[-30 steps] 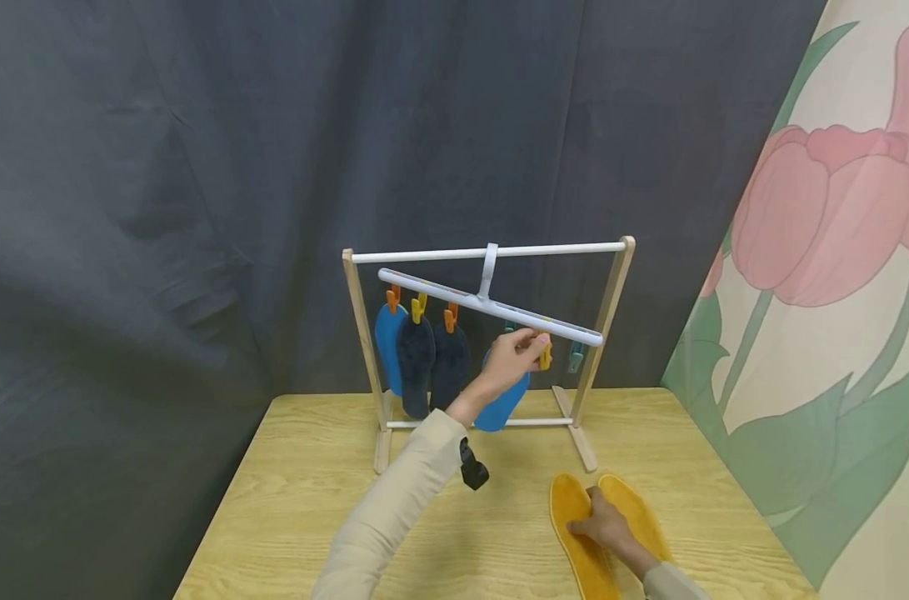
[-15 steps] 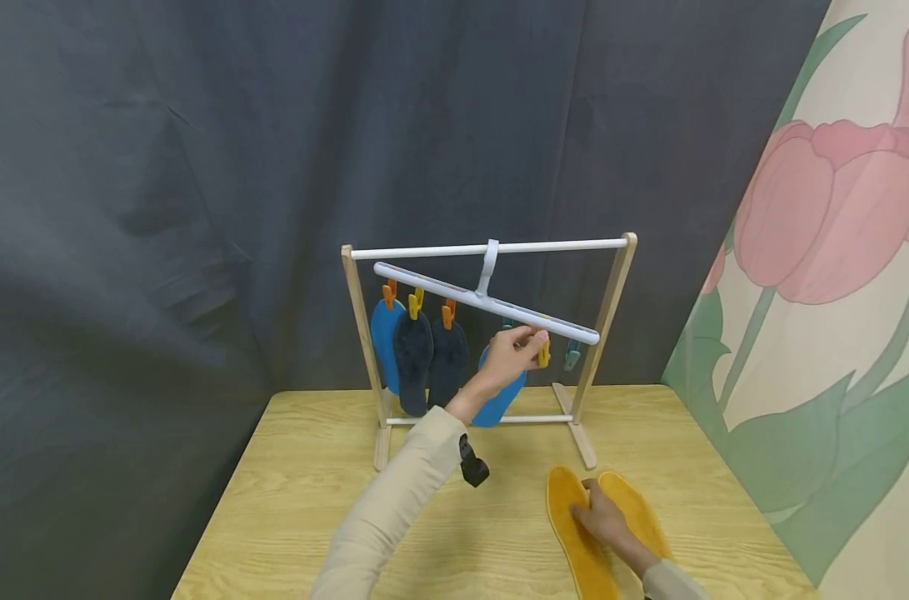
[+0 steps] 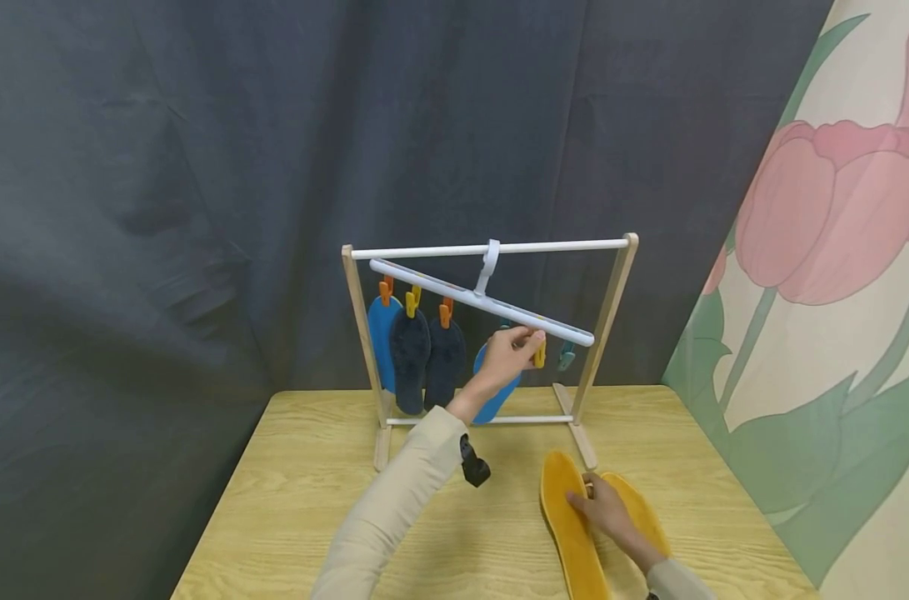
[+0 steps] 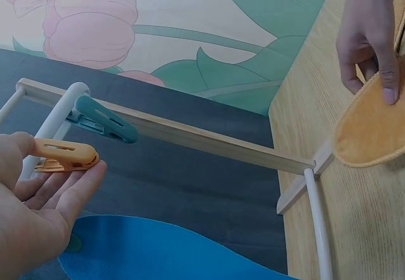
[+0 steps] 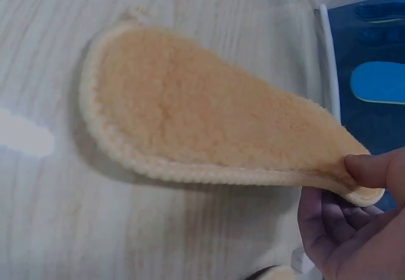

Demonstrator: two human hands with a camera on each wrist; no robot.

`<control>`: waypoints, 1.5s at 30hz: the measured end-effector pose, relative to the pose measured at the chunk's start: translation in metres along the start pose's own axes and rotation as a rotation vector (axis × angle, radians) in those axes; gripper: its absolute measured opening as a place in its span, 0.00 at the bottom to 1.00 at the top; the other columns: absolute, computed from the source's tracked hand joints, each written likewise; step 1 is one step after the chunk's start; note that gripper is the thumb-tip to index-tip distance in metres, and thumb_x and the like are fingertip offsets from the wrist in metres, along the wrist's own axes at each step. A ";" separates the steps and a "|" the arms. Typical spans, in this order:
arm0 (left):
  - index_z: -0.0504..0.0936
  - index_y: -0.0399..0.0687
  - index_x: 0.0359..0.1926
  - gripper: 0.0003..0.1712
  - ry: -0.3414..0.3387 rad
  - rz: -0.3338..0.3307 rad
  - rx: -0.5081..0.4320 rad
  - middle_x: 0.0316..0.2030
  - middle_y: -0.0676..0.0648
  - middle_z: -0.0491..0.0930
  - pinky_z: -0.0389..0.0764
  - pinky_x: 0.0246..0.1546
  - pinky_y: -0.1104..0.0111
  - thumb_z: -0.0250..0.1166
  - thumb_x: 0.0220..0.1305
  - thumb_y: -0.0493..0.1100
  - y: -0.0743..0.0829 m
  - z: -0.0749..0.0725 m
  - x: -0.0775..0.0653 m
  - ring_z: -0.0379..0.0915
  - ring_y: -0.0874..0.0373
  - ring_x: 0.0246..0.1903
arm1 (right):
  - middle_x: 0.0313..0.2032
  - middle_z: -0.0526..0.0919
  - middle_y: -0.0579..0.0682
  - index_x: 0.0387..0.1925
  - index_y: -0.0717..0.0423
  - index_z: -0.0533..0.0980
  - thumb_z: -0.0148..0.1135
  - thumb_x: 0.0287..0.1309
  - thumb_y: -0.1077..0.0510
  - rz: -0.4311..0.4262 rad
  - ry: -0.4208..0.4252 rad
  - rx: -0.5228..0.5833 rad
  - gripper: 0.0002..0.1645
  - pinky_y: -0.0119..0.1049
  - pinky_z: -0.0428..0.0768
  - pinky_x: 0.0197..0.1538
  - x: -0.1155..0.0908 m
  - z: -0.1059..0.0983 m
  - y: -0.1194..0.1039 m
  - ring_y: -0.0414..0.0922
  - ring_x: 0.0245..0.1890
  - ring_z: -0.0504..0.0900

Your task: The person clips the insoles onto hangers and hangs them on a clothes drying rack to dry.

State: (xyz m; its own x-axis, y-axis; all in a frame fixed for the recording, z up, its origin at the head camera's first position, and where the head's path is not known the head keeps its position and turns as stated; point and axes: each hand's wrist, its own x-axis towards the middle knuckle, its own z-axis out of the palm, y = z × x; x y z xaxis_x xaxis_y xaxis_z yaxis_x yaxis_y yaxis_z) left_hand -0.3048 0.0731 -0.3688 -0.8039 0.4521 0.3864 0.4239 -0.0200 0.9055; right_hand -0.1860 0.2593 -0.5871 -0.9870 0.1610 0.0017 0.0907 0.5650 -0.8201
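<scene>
My left hand (image 3: pixel 505 358) pinches a yellow clothespin (image 4: pixel 66 152) on the white clip hanger (image 3: pixel 514 313), which tilts down to the right. In the left wrist view, thumb and fingers lie on either side of that clothespin. Beside it hangs a teal clothespin (image 4: pixel 104 119) with nothing in it. My right hand (image 3: pixel 606 510) grips the edge of a yellow fuzzy insole (image 5: pixel 215 115) near one end, thumb on top. A second yellow insole (image 3: pixel 641 512) lies on the table, partly behind the right hand. Behind my left hand hangs a blue insole (image 3: pixel 491 408).
A wooden rack (image 3: pixel 611 308) carries the hanger on its white top bar. On its left side hang another blue insole (image 3: pixel 382 346) and two dark insoles (image 3: pixel 409 362), clipped with orange and yellow clothespins. A dark curtain (image 3: pixel 454 125) stands behind; a tulip-print wall (image 3: pixel 821 333) is right.
My right hand has raised the near end of the yellow insole, shifting it slightly left and toward the rack. The hanger has slid a little left, with my left hand still on the clothespin.
</scene>
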 end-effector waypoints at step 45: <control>0.78 0.35 0.39 0.15 0.058 -0.075 0.046 0.33 0.36 0.75 0.79 0.29 0.69 0.54 0.63 0.44 0.004 0.003 -0.002 0.77 0.45 0.33 | 0.12 0.60 0.44 0.35 0.62 0.70 0.52 0.60 0.53 -0.191 0.103 0.163 0.14 0.28 0.61 0.16 0.011 -0.014 -0.077 0.34 0.12 0.57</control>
State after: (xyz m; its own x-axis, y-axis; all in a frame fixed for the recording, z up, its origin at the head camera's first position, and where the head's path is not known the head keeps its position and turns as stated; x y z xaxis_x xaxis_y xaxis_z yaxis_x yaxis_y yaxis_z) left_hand -0.3002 0.0745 -0.3661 -0.8564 0.3985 0.3284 0.3792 0.0537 0.9238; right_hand -0.2019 0.2289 -0.5153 -0.9646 0.1507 0.2165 -0.1262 0.4570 -0.8805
